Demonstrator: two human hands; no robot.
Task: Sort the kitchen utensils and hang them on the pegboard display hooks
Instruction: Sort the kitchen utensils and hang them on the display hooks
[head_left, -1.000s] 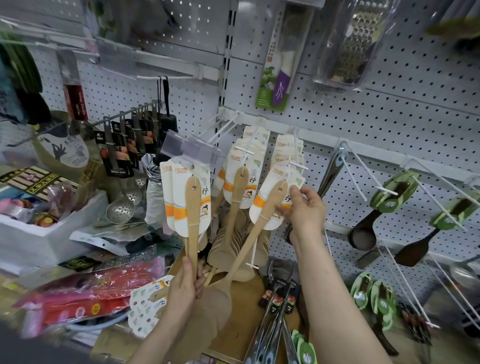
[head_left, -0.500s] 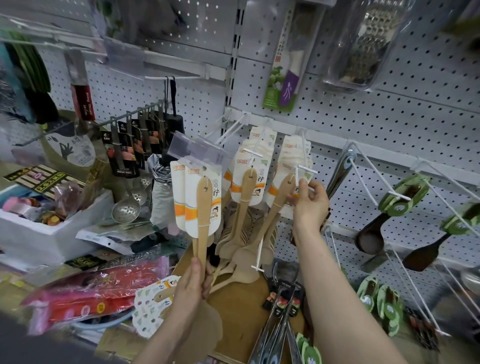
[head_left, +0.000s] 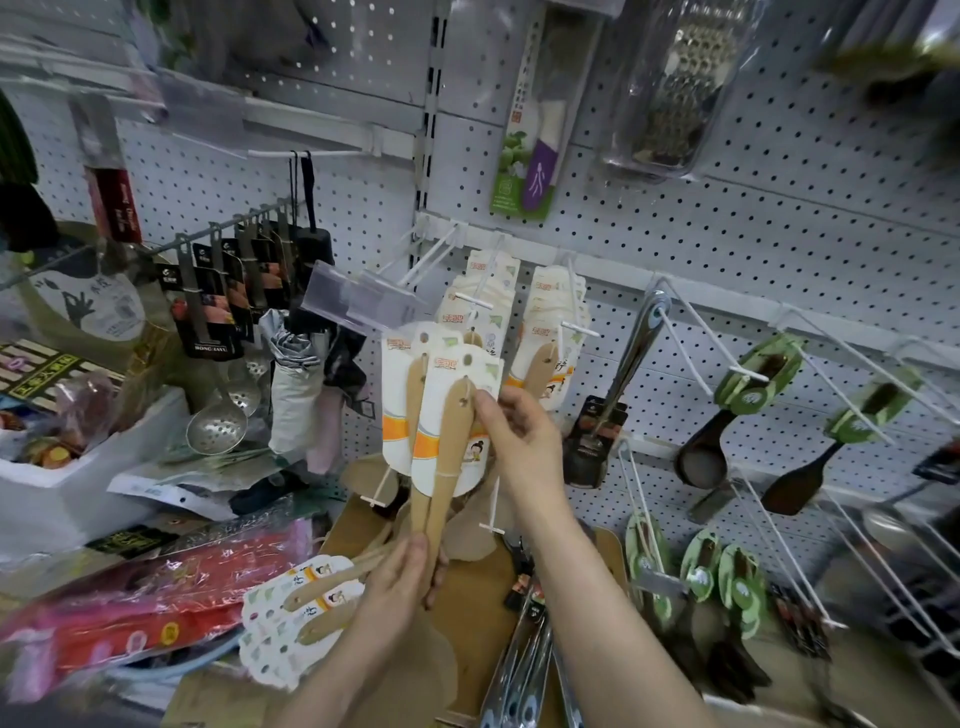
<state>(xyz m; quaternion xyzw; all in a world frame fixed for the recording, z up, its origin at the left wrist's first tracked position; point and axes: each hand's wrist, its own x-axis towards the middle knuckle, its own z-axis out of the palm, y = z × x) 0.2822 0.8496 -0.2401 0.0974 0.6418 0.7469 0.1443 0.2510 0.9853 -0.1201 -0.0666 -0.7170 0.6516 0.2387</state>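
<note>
Fingers (head_left: 410, 558) seemingly snug around spatulas (head_left: 449, 447)

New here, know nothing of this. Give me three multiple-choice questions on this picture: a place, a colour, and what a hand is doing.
1. Where does the perforated metal ladle hang from the wooden spatulas? A) left B) right C) directly above
2. The band on the cards is: A) blue B) orange C) black
3. The left hand: A) hangs empty B) lies flat C) grips the spatula handles
Answers: 1 A, it hangs at their left; 2 B, an orange stripe crosses each white card; 3 C, its fingers curl round the handles.
</note>
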